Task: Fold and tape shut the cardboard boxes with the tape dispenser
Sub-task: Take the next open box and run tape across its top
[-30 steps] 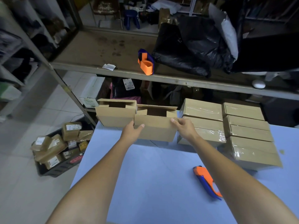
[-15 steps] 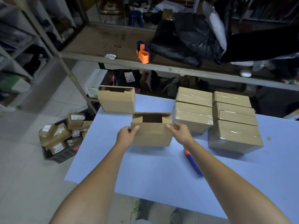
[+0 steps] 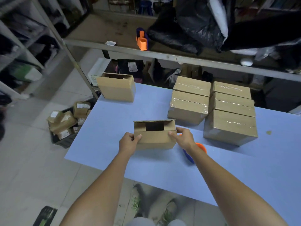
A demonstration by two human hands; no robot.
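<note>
Squarely between the two hands, the open box (image 3: pixel 154 137) is held over the blue counter (image 3: pixel 114 152), set back from the near edge with bare surface in front of it and to its left. I cannot tell whether its base touches the counter. Its top is unsealed and a dark gap shows between the flaps. The left grip (image 3: pixel 128 142) wraps the box's left end with the thumb on the near face. The right grip (image 3: pixel 184 138) clasps the right end the same way. The tape dispenser (image 3: pixel 189 156), orange and blue, lies on the counter under the right wrist, just beside the box's right corner. The taped boxes (image 3: pixel 231 124) stand stacked in two rows on the right, crowding that side. A second open box (image 3: pixel 116 88) sits at the far left corner, well apart, with clear counter between. Behind, a metal shelf (image 3: pixel 101 28) carries another orange dispenser (image 3: pixel 142 40) near its front lip. Off the counter's left edge, a crate (image 3: pixel 65 141) of parcels rests on the floor.
</note>
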